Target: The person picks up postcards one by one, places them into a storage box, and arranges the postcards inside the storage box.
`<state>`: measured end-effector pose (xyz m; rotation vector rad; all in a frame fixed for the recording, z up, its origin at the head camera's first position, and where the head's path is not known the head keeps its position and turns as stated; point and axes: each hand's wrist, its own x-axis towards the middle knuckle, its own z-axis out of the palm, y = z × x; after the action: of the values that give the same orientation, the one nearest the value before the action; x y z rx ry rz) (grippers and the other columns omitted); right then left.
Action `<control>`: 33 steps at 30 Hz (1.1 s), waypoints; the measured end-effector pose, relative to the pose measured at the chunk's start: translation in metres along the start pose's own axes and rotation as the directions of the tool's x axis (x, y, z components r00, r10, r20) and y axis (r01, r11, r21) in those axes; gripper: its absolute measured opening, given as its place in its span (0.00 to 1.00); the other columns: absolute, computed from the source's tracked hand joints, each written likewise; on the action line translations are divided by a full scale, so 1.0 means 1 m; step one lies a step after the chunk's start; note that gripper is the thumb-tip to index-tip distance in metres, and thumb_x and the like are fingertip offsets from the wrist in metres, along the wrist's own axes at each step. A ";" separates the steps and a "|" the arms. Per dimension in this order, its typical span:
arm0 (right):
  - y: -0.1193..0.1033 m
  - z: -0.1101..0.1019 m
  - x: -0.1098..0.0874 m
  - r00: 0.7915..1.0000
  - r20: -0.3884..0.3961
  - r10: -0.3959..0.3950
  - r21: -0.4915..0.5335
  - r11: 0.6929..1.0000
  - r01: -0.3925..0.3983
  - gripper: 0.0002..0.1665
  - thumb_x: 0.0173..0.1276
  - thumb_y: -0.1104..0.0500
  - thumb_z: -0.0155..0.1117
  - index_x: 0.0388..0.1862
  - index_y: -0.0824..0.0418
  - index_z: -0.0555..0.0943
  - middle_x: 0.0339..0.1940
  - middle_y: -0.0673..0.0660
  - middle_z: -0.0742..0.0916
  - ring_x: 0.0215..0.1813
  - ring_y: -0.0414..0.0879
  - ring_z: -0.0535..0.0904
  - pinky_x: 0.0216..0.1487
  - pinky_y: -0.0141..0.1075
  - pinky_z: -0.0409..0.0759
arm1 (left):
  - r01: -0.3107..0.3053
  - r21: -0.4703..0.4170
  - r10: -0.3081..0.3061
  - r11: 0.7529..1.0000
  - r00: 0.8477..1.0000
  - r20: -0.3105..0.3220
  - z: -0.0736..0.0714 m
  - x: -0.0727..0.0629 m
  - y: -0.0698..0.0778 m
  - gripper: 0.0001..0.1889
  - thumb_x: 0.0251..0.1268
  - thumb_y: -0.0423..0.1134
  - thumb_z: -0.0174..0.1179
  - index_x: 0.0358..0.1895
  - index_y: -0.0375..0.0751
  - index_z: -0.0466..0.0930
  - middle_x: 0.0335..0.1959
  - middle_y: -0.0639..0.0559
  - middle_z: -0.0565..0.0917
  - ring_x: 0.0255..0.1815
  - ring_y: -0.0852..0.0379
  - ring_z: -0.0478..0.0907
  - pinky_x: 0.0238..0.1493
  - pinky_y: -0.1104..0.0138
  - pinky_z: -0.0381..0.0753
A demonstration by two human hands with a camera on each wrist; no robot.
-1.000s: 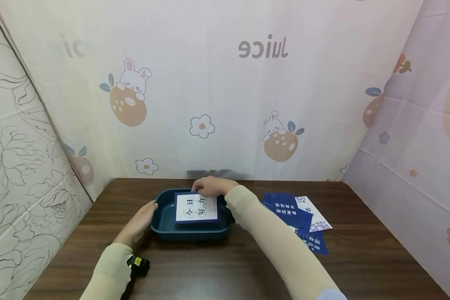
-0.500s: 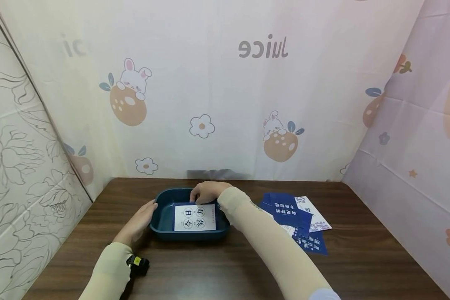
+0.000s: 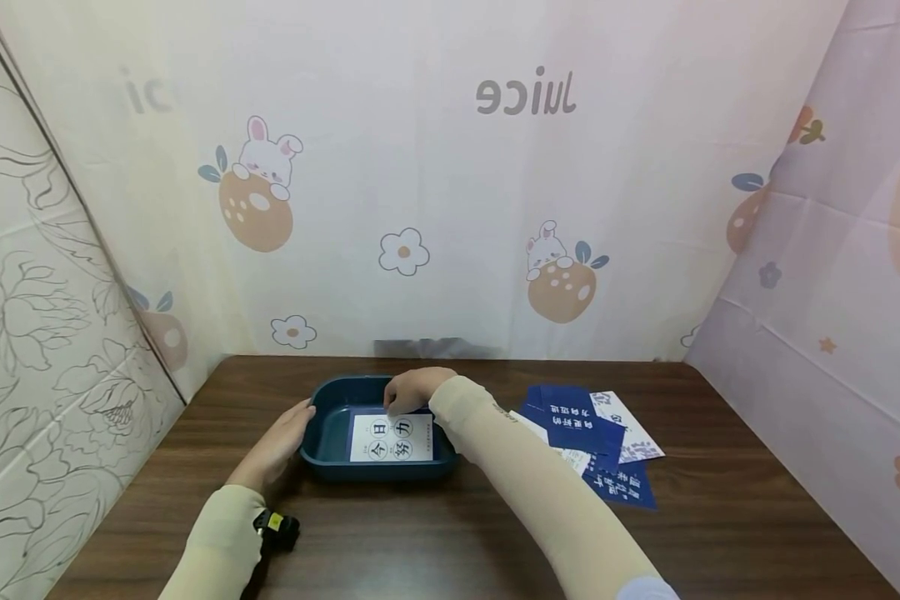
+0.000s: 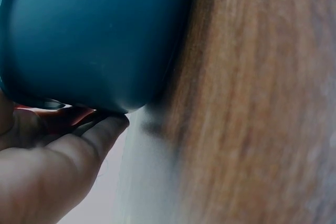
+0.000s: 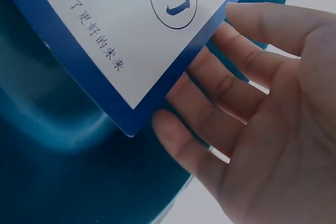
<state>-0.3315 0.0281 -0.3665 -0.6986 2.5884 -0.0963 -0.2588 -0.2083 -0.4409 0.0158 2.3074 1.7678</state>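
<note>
A rectangular dark-teal plastic basin (image 3: 378, 472) with rounded corners stands on the table. My left hand (image 3: 281, 437) holds its left side, fingers and thumb at the wall and rim. Inside the basin lies a white card with a blue border (image 3: 367, 437), printed with large circled characters. Over the card's far edge, my right hand (image 3: 416, 388) pinches that edge lightly. In the right wrist view, the thumb is at the border of the card (image 5: 115, 30) and the fingers (image 5: 210, 124) lie behind it. How firmly the thumb presses cannot be seen.
Right of the basin, several blue and white cards (image 3: 577, 425) lie overlapping on the brown wooden table (image 3: 390, 542). The right sleeve (image 3: 532, 475) partly covers them. Patterned curtains (image 3: 450, 167) close off the back and sides.
My right hand has lowered the white card into the basin and toward me. Since half a second ago, the card has shifted slightly right. My left hand has stayed in place.
</note>
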 end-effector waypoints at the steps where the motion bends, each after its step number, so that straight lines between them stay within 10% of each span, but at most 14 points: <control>1: 0.000 0.000 0.000 1.000 0.006 0.004 0.006 1.000 -0.004 0.14 0.73 0.46 0.61 0.54 0.45 0.84 0.48 0.45 0.83 0.47 0.43 0.76 0.56 0.44 0.76 | 0.000 0.000 0.000 1.000 1.000 0.000 0.000 0.000 0.000 0.31 0.84 0.44 0.31 0.79 0.27 0.41 0.78 0.27 0.44 0.78 0.29 0.39 0.71 0.35 0.45; 33: 0.000 0.005 -0.005 0.997 0.044 0.069 -0.020 0.997 -0.068 0.25 0.73 0.41 0.60 0.63 0.49 0.82 0.63 0.49 0.81 0.63 0.46 0.76 0.63 0.47 0.75 | 0.001 0.010 -0.001 1.000 1.000 -0.006 -0.001 0.000 -0.001 0.32 0.84 0.46 0.31 0.79 0.27 0.41 0.79 0.28 0.44 0.78 0.30 0.39 0.71 0.35 0.45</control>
<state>-0.3258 0.0310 -0.3685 -0.6108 2.5710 -0.0349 -0.2594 -0.2098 -0.4420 0.0106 2.3202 1.7585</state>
